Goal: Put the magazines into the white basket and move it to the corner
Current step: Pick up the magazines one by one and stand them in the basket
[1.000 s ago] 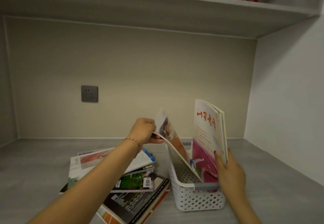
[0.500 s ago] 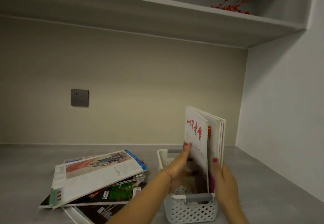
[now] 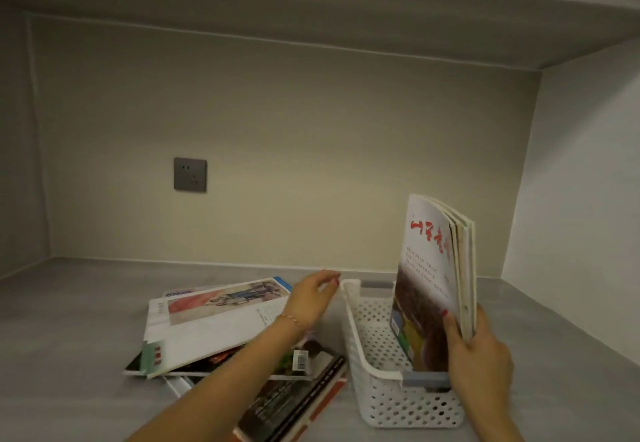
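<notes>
A white perforated basket (image 3: 363,344) with grey handles stands on the grey counter. Several magazines (image 3: 431,279) stand upright in its right side, the front one white with red lettering. My right hand (image 3: 479,365) grips their near edge, thumb on the front cover. My left hand (image 3: 310,298) hovers empty with relaxed fingers, just left of the basket's far left corner, above a loose pile of magazines (image 3: 214,324) lying flat on the counter.
The grey counter (image 3: 79,330) runs back to a beige wall with a dark socket plate (image 3: 189,174). A white side wall (image 3: 585,216) forms a corner at the back right. A shelf (image 3: 346,1) hangs overhead.
My left hand slid a magazine into the basket beside the others, let it go and drew back left over the pile. My right hand kept holding the upright magazines.
</notes>
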